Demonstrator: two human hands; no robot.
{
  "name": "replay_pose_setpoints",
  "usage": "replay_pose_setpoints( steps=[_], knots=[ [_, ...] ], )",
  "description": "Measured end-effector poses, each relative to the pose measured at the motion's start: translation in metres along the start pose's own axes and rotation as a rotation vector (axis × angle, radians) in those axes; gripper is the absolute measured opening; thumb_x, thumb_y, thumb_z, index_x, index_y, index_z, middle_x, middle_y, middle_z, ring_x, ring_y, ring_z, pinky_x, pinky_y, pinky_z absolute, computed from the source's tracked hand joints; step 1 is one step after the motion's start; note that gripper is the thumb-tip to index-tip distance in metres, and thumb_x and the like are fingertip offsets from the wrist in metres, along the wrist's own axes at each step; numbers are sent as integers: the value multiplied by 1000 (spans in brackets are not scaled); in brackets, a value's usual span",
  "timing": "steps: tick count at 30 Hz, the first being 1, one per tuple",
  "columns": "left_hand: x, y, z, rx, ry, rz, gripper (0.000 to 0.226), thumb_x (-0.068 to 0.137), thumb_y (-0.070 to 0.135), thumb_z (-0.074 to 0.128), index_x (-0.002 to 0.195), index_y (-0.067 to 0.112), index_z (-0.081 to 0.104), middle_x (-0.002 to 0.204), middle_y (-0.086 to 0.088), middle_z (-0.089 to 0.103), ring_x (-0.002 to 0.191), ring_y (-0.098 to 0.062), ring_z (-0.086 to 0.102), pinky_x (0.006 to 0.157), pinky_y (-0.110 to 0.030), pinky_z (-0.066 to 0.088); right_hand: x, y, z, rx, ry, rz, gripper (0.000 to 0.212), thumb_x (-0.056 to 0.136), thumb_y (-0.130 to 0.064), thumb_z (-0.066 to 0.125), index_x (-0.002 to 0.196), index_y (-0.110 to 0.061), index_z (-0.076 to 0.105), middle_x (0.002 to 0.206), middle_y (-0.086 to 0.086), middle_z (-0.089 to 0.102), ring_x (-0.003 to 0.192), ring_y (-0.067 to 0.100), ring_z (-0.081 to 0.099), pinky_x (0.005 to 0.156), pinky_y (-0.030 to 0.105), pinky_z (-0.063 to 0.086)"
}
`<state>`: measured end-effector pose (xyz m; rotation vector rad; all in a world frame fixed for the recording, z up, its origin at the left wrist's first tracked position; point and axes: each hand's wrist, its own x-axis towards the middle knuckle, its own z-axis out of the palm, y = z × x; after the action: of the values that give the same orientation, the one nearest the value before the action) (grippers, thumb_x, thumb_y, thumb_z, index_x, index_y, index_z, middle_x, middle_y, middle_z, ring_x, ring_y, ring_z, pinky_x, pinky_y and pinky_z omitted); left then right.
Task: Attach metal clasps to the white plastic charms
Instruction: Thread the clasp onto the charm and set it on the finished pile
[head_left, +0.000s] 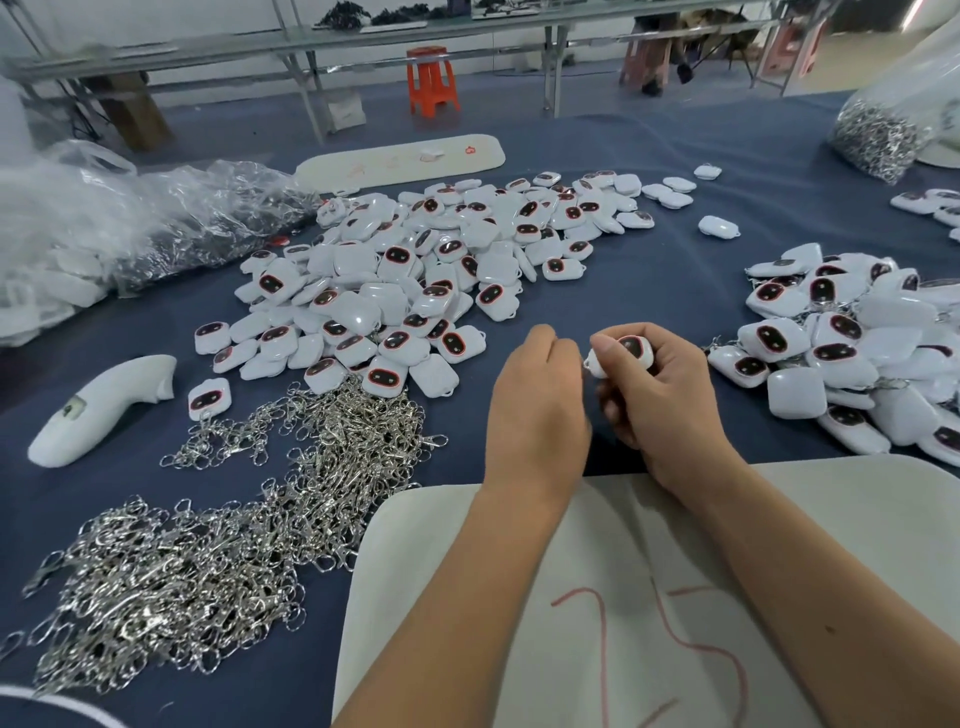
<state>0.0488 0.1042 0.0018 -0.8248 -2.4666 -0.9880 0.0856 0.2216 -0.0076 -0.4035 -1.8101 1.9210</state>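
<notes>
We work at a table covered in dark blue cloth. Its largest load is the central pile of white charms, each a rounded white square, many showing a dark oval face ringed in red. A second pile of charms lies at the right edge; silver links show among these. At the near left spreads a heap of metal clasps, reaching up to touch the central pile. A clear plastic bag of dark contents sits at the far left, and another bag of clasps stands at the far right corner. A pale board with red marks lies under our forearms. A long white tray rests beyond the central pile. A white handle-shaped device lies at the left, just beside one charm with a clasp attached.

Our right hand holds a single charm above the cloth between the two piles, fingers curled round it, thumb pressed over its upper left corner, dark face upward. Our left hand sits just beside it, back toward the camera, fingers curled and pressed together toward the charm's loop corner; we cannot tell what they pinch, since the fingertips are hidden.
</notes>
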Motion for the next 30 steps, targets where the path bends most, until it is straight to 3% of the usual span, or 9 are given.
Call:
replay_pose_setpoints(
  steps=[3,6,9,12,15,17,20,26,30],
  knots=[
    [1,-5,2,-526,86,-313,14,95,4,64,83,10,67,80,2,66,73,-11,58,72,-23,45,0,-3,0,92,-82,-8,9,105,-20,62,101,-16,68,62,1,59,45,12,48,36,17,31],
    [3,-5,4,-1040,-24,-598,14,97,5,64,86,12,69,76,-1,68,69,-10,58,69,-22,50,2,-4,-2,178,-127,-1,7,105,-18,61,107,-12,63,64,3,61,45,12,48,35,18,32],
    [2,-5,7,-1259,-83,-706,10,100,6,61,98,2,70,82,-11,66,69,-14,56,66,-21,49,2,-4,-2,197,-137,-22,7,105,-18,61,103,-11,60,65,5,61,45,14,48,35,20,33],
    [3,-4,8,-1125,-28,-692,14,101,6,59,98,-4,69,81,-11,66,73,-18,56,73,-28,49,2,-2,-2,209,-156,-31,5,105,-17,60,102,-12,61,67,8,62,48,16,50,37,21,35],
    [4,-9,-1,-550,81,-360,11,97,5,63,88,7,68,84,-3,69,78,-17,61,77,-30,48,3,0,-3,214,-180,-36,6,105,-17,61,104,-10,60,69,9,63,50,18,52,38,22,36],
    [5,-13,-7,-233,113,-102,9,94,1,62,88,6,66,90,-7,65,85,-25,58,77,-35,44,2,2,-3,194,-183,-46,12,102,-21,64,105,-10,60,70,10,63,51,18,54,39,23,37],
    [8,-13,-8,-1,87,30,9,90,-4,61,89,4,65,94,-13,62,87,-32,55,75,-37,38,2,4,-1,141,-179,-67,15,98,-26,66,103,-13,60,70,10,65,52,19,56,39,24,37],
    [5,-16,-3,-158,143,-98,7,93,3,61,87,6,62,91,-6,62,89,-28,55,81,-43,44,3,6,0,79,-104,-78,10,104,-19,62,111,-12,65,69,6,67,51,16,55,40,24,40],
    [4,-15,0,-398,27,-176,13,95,3,61,86,13,62,79,6,67,77,-13,64,75,-26,49,8,8,-1,134,7,-23,12,105,-17,61,114,-14,67,65,4,66,49,13,54,38,23,38]
  ],
)
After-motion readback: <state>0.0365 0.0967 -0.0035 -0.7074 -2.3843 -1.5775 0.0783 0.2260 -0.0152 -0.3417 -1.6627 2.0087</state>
